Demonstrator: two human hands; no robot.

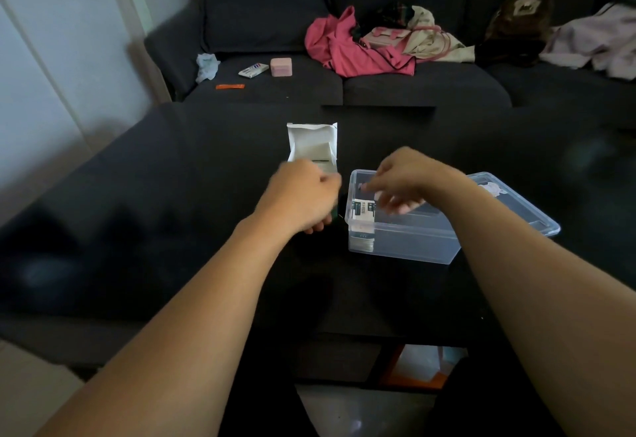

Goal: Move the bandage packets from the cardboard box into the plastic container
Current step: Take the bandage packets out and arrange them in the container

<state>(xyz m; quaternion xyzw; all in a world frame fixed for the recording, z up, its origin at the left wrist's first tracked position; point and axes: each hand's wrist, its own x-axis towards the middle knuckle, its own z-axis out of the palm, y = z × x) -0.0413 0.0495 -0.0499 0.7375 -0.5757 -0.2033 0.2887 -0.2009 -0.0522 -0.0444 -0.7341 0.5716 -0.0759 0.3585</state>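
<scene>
Bandage packets (363,218) lie in container (406,240) — under right hand (401,180).

A home living room, dark grey fabric sofa (344,23) along the back, crumpled pink clothes (344,48) on its cushions, brown plush toy (521,11), low black glossy table (172,178) in front

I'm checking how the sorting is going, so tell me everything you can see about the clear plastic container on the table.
The plastic container is a clear, rectangular tub with a flared rim, standing upright and open on the dark table, right of the cardboard box. A clear lid lies at its far right side; how it rests is unclear. Bandage packets, white with dark print, are stacked at its left end. The right hand reaches over the opening, fingers down inside; the blur hides whether they hold anything.
</scene>
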